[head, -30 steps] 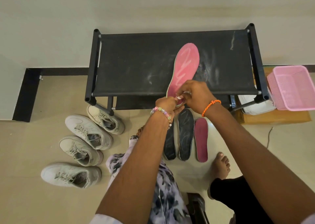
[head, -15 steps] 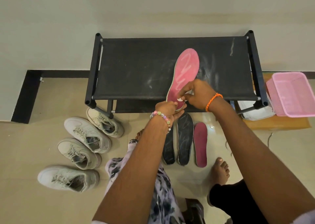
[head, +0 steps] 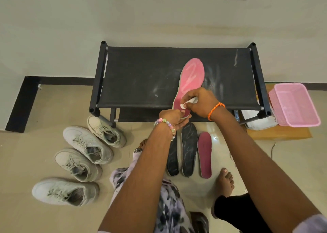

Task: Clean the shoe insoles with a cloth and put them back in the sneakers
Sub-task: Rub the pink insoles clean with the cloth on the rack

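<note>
Pink insole (head: 192, 78) heel gripped by left hand (head: 174, 116), right hand (head: 200, 100) pinching cloth (head: 188, 102) now visible.

The person wears a pastel multicoloured beaded bracelet (head: 166, 124) on the left wrist, an orange braided thread band (head: 216, 109) on the right, lilac-and-black floral trousers (head: 169, 208), and goes barefoot.

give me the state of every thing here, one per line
bright pink foam insole: on the black fabric rack top, heel end held
small white cloth: pinched against the insole's heel
left hand: grips the heel end from below
right hand: fingers pinch the cloth
two dark grey insoles: flat on the floor
maroon insole: flat on the floor beside them
four pale grey sneakers: on the floor, insoles out
pink plastic basket: upright
</note>
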